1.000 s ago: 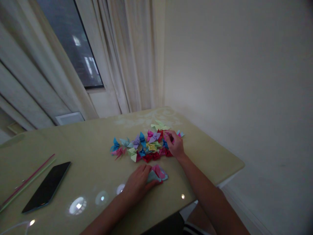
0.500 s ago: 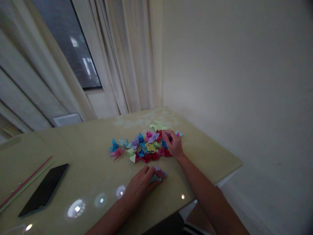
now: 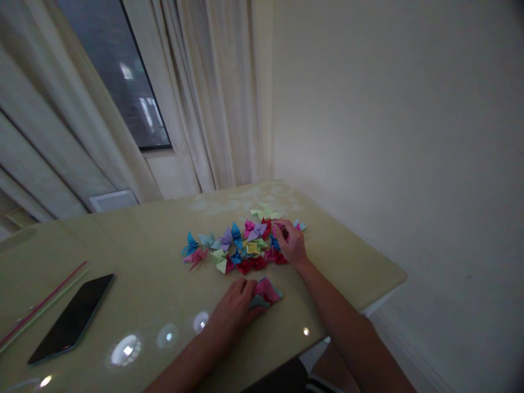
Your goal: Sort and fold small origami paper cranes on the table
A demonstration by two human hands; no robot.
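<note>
Left hand (image 3: 233, 312) clasps a folded paper stack (image 3: 268, 290); just beyond, right hand (image 3: 292, 247) pinches a pink piece (image 3: 282, 227) at the origami pile (image 3: 229, 248).

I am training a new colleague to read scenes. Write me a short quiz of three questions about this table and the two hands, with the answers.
1. True or false: the black phone lies to the left of the pile of folded papers.
2. What does the left hand hold? A the black phone; B the pile of folded papers; C a small bundle of folded papers, nearer to the person than the pile.
3. Fill in: the right hand pinches a piece at the pile's right end; its colour is ___.
Key: 1 true; 2 C; 3 pink.
</note>
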